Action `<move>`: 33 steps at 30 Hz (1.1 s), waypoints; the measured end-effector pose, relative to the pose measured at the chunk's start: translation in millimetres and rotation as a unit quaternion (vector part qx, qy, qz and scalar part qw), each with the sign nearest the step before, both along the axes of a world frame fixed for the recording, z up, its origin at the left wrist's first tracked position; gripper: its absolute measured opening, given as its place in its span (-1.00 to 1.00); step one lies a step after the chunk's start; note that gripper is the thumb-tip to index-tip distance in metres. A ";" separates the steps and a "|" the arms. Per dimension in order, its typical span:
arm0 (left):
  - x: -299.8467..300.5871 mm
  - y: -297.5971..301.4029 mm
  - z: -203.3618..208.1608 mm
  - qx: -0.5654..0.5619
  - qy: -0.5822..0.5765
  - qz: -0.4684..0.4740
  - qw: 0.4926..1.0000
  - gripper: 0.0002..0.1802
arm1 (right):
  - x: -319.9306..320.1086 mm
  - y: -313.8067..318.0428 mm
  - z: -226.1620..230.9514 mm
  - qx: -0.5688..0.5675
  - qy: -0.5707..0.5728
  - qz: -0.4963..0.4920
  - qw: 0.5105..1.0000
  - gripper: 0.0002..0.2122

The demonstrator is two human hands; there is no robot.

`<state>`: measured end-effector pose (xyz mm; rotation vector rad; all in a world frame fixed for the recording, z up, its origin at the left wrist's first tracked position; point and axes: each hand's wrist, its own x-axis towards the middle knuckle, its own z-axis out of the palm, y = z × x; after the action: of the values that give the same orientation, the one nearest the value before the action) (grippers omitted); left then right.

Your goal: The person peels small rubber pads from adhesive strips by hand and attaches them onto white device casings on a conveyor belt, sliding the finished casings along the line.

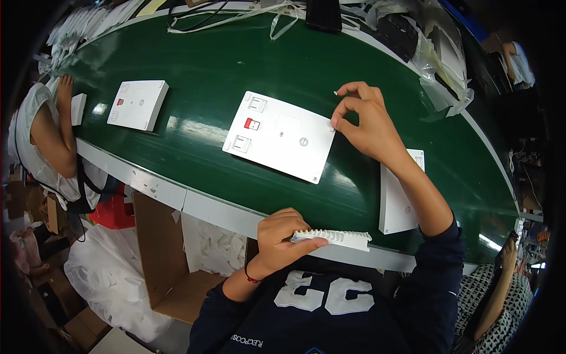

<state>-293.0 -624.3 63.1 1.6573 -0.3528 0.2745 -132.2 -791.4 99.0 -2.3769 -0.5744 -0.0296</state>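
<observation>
My left hand (279,237) is closed round a white strip (337,238) with a row of ridges along its upper edge, held over the worktable's near edge. Farther off, my right hand (367,120) pinches a small white piece (332,128) at the right far corner of a flat white device (277,144). Another small white piece (335,92) clings to the tip of a raised finger of that hand. The device lies on the green surface, with a red USB dongle (252,124) in a recess and round pads at some corners.
A second white device (400,200) lies under my right forearm. Another (137,105) sits to the left, near a co-worker's arm (63,127). Cables, a dark phone (323,14) and plastic bags (439,76) line the far edge. Below stands an open cardboard box (154,253).
</observation>
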 end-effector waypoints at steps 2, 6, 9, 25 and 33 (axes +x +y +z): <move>1.7 3.0 1.2 -0.010 -0.003 -0.003 1.000 -0.70 | 3.7 6.6 1.1 0.002 -0.012 0.000 1.000 -0.95; 13.3 21.4 17.4 -0.030 -0.006 0.007 1.000 -0.71 | 16.2 33.5 22.5 -0.012 0.001 0.004 1.000 -0.95; 18.6 33.7 27.9 -0.043 -0.012 0.018 0.999 -0.72 | 23.7 50.5 35.3 -0.026 0.015 0.008 1.000 -0.96; 15.7 47.7 35.5 -0.043 -0.021 -0.004 0.999 -0.70 | 10.3 92.1 20.8 -0.090 -0.208 0.012 0.974 -0.87; 13.8 52.4 35.2 -0.038 -0.029 0.004 0.999 -0.69 | -17.0 89.8 12.8 -0.227 -0.313 0.029 0.922 -0.68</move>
<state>-279.1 -571.9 98.2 1.5779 -0.3755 0.3379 -149.3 -701.6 111.8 -2.7908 -1.0425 -0.7262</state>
